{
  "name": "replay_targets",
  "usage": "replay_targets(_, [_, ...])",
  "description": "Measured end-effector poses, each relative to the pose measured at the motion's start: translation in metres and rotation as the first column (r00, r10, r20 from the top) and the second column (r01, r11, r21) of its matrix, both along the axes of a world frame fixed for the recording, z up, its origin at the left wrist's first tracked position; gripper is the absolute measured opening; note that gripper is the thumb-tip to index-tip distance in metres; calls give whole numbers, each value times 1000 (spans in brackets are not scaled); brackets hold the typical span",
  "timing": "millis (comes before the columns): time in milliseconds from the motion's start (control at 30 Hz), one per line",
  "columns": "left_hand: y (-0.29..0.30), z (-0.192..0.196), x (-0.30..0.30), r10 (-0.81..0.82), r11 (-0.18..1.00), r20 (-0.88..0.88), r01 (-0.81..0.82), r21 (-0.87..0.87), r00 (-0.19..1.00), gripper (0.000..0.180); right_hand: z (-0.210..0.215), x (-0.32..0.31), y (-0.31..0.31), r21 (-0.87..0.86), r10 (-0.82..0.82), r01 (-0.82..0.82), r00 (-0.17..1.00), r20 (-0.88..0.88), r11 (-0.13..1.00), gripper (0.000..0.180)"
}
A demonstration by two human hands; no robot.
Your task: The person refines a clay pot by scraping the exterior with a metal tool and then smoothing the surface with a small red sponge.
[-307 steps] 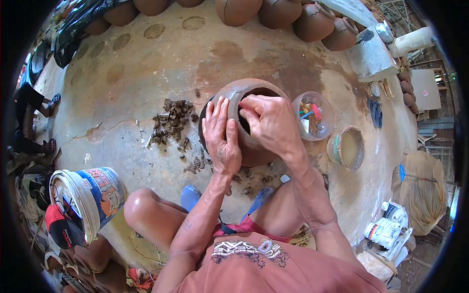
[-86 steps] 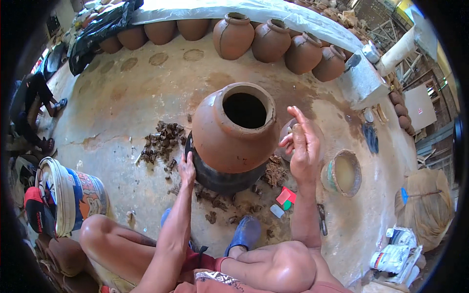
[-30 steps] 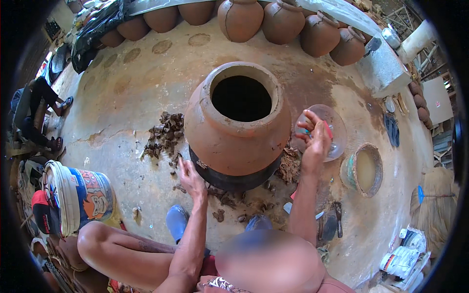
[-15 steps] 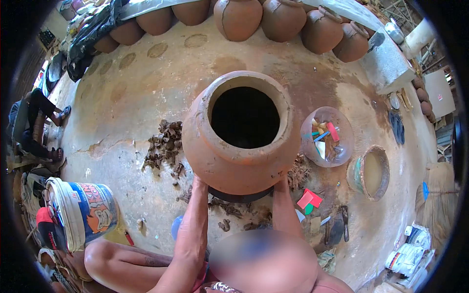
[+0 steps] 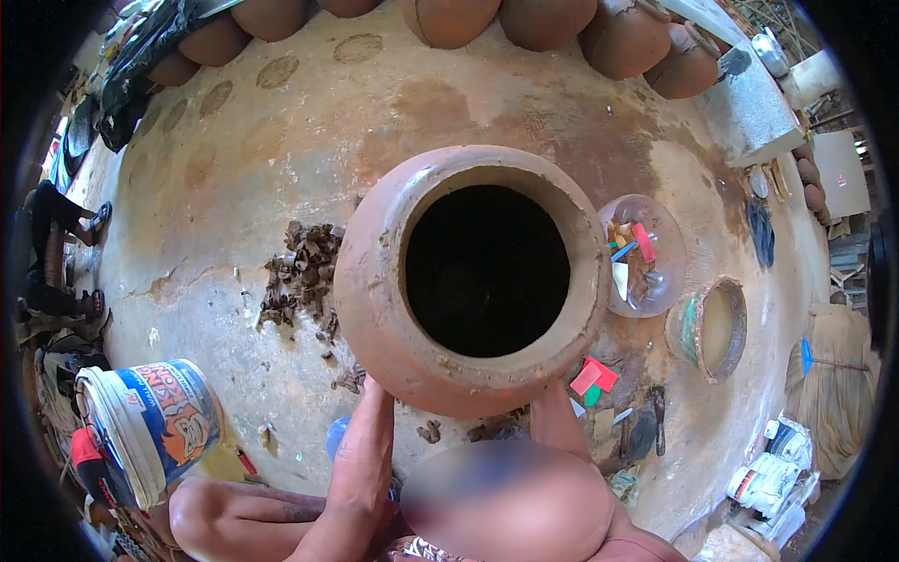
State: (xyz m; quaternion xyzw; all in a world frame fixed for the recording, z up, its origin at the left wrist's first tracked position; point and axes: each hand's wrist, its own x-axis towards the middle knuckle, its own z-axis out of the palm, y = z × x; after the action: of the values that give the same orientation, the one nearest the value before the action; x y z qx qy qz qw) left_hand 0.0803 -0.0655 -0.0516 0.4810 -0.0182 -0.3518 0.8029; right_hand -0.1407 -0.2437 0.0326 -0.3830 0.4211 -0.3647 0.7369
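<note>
A large brown clay pot (image 5: 370, 281) with a wide dark mouth fills the middle of the view, seen from straight above. My left hand (image 5: 375, 393) reaches up against its lower wall at the near left. At the near right, my right hand (image 5: 552, 405) goes under its belly. The fingers of both hands are hidden by the pot. The pot stands higher toward me than the floor things around it.
Dark clay scraps (image 5: 304, 272) lie left of the pot. At right are a clear bowl of small tools (image 5: 655, 281), a clay-smeared water pot (image 5: 712, 328) and red and green scrapers (image 5: 593, 377). A blue-and-white bucket (image 5: 150, 421) stands near left; finished pots (image 5: 543, 19) line the far edge.
My right hand left the clear bowl and came to the pot's underside. Both hands now sit under the pot, which has risen closer to me and hides its dark base.
</note>
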Motion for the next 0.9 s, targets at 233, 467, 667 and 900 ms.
replay_targets(233, [9,-4,-1,4,1000,-8,-4,25,1000,59,-3,-11,13,39,-5,6,1000,-21,999,77])
replay_targets(467, [12,-5,-6,-3,999,-14,4,44,1000,58,-6,-20,19,64,-14,17,999,-40,998,75])
replay_targets(667, [16,-10,-10,-6,999,-26,7,48,1000,58,-9,-25,22,72,-13,17,999,-53,997,74])
replay_targets(900, [24,-15,-11,-5,999,-24,6,49,1000,57,-10,-23,25,67,-7,11,998,-55,998,73])
